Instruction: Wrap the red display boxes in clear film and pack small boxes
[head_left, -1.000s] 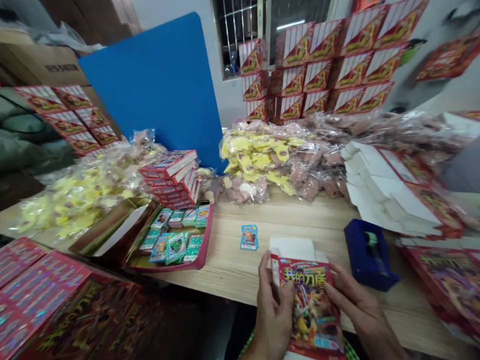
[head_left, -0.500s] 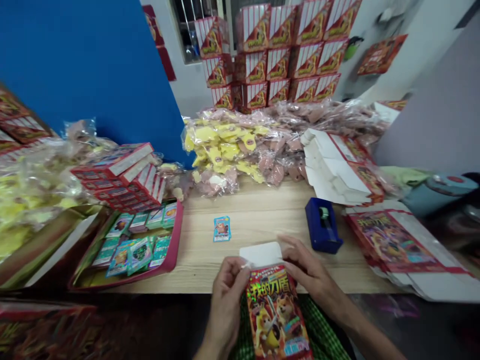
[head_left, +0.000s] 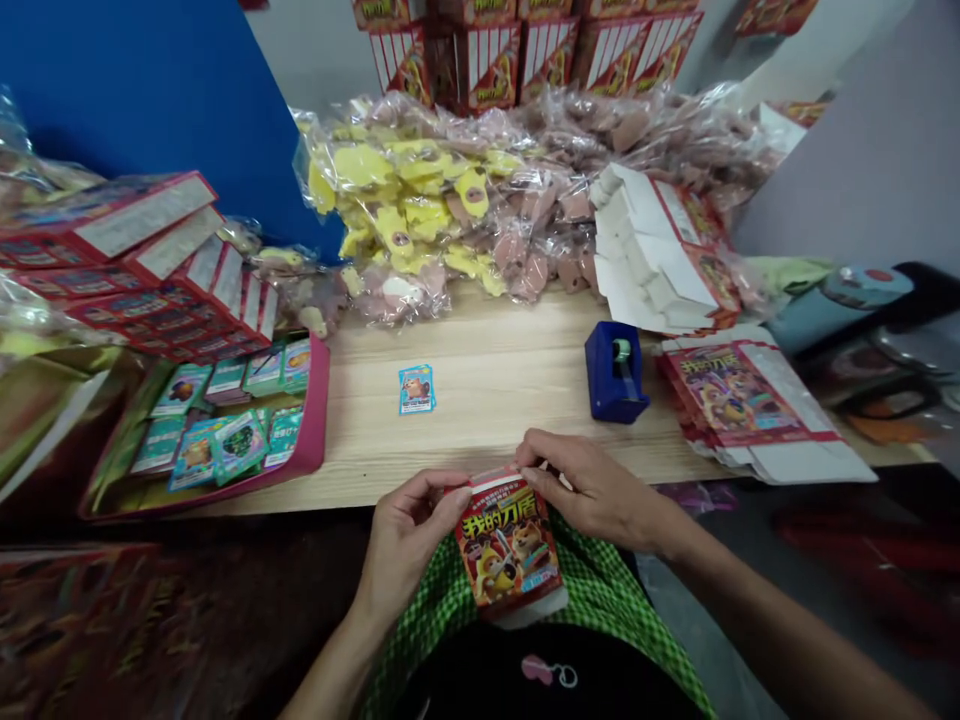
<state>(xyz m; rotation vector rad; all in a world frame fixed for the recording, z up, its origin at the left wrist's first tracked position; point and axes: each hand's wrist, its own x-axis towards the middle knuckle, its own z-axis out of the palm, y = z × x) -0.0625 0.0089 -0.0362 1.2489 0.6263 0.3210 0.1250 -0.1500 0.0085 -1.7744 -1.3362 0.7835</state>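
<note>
A red printed cardboard box (head_left: 511, 550) with cartoon figures is held over my lap, just past the table's near edge. My left hand (head_left: 411, 530) grips its upper left corner, thumb on the front. At the upper right corner, my right hand (head_left: 581, 485) pinches the top edge, its fingertips over the flap. The top flap looks folded in, while a white flap hangs out at the bottom end. Beyond the hands, a small stack of blue cards (head_left: 416, 389) lies on the wooden table (head_left: 495, 350). To the right stands a blue tape dispenser (head_left: 616, 375).
On the left, a pink-rimmed tray (head_left: 319, 410) holds several green cards, with stacked red boxes (head_left: 172, 270) behind it. Bagged yellow and pink toys (head_left: 420, 200) are heaped at the back. Flattened cartons (head_left: 739, 395) lie on the right, beside a light blue cylinder (head_left: 847, 300).
The white top flap that stood up is now folded down at the box's top. The view has tilted downward, showing more of my lap and the box's lower end.
</note>
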